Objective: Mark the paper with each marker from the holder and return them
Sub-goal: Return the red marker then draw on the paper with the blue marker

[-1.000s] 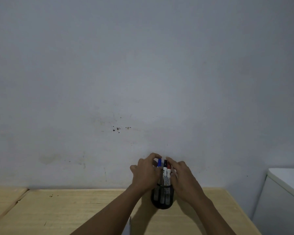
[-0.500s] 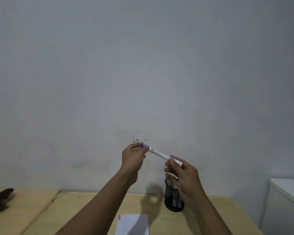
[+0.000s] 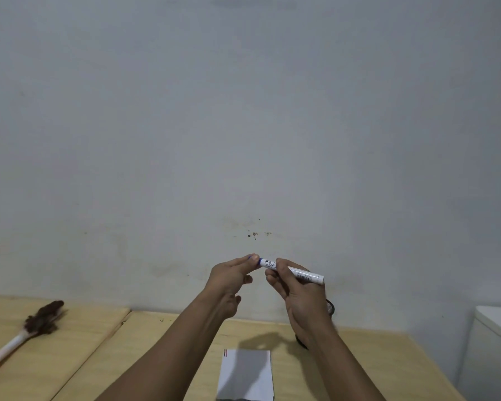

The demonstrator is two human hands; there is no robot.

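I hold a white marker with a blue cap [image 3: 297, 272] level in the air in front of the wall. My right hand [image 3: 294, 287] grips its white barrel near the middle. My left hand [image 3: 232, 277] pinches the blue cap end between thumb and fingers. The black mesh holder [image 3: 330, 308] stands on the table behind my right wrist and is mostly hidden. A white sheet of paper [image 3: 246, 374] lies on the wooden table below my hands, with short red and dark marks at its top left corner.
A brush with a white handle and dark bristles [image 3: 26, 331] lies on the left table section. A white cabinet [image 3: 495, 351] stands at the right edge. The wooden table [image 3: 156, 342] runs along a grey wall.
Both hands went from the holder to the air with the blue marker. Since half a second ago my right hand has slid up the barrel towards the cap. The view has tilted down, showing more paper.
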